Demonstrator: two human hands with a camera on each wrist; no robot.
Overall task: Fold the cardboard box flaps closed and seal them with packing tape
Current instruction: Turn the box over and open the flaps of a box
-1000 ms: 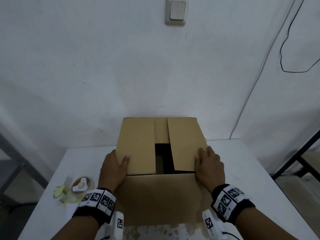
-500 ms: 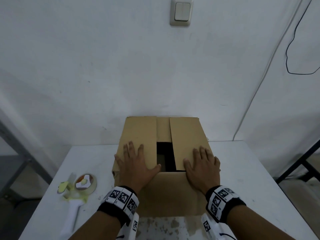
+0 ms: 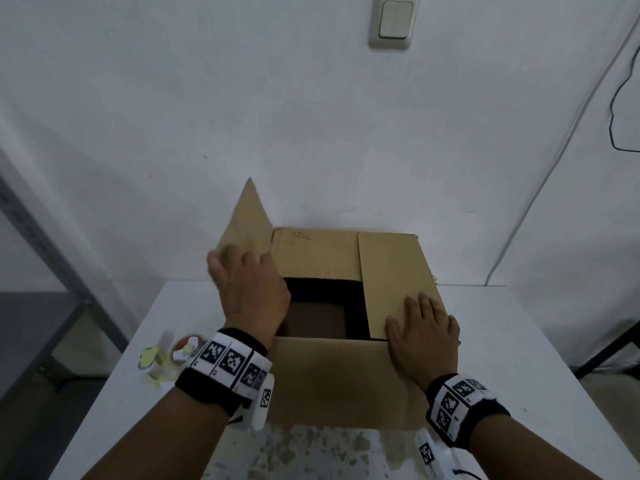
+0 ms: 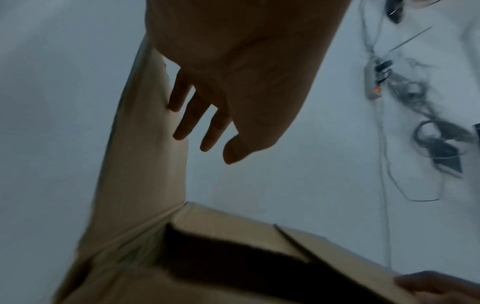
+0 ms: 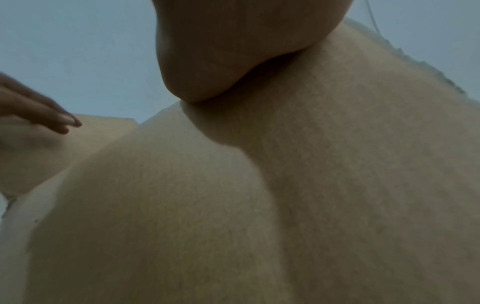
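The brown cardboard box (image 3: 332, 379) stands in the middle of the white table (image 3: 519, 341). Its near flap and far flap (image 3: 315, 251) lie folded in. The right flap (image 3: 391, 271) lies flat, and my right hand (image 3: 420, 323) presses on its near end with straight fingers. The left flap (image 3: 244, 220) stands upright. My left hand (image 3: 242, 268) touches its inner face with straight fingers (image 4: 187, 115), holding nothing. A dark opening (image 3: 322, 306) shows between the flaps. In the right wrist view only my palm (image 5: 233, 51) on cardboard (image 5: 285, 185) shows.
A tape dispenser (image 3: 166, 355) with a roll lies on the table left of the box, partly behind my left wrist. A white wall with a light switch (image 3: 394, 20) and hanging cables (image 3: 616, 98) rises right behind the box. A metal frame (image 3: 52, 244) stands at the left.
The left flap lay flat under my left hand; now it stands upright and that hand has lifted up and away along it. My right hand stays pressed on the right flap.
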